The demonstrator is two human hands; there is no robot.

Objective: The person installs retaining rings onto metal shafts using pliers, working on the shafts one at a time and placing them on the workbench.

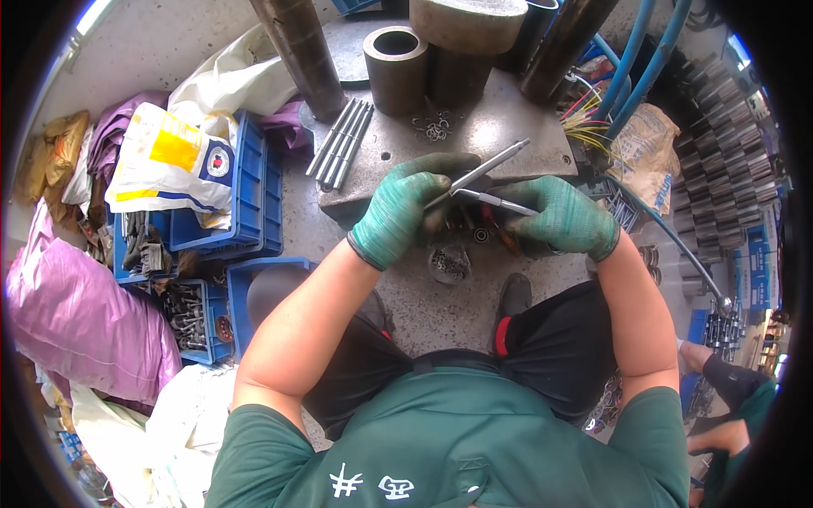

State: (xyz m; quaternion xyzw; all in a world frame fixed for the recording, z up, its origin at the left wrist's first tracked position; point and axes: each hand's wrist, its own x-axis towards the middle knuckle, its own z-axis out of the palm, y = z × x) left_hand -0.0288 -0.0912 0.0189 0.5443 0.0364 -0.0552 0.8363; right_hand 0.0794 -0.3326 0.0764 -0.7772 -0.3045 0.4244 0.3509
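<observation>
My left hand (398,203), in a green work glove, is closed around a silver metal rod (495,163) with a stepped far end. The rod slants up to the right in front of the steel block. Opposite it, my gloved right hand (569,217) grips a slim silver tool (500,201). Its narrow tip meets or nearly meets the rod beside my left fingers; contact is unclear. Just beyond my hands, small open metal rings (436,129) lie loose on the steel block (500,110). Several similar rods (341,146) rest side by side at its left end.
A thick steel tube (395,72) and heavy posts (298,55) stand on the block. Below my hands is a small container of metal bits (450,264). Blue crates (258,186) stand left, stacked metal parts (720,161) right. Another person (737,415) is at the lower right.
</observation>
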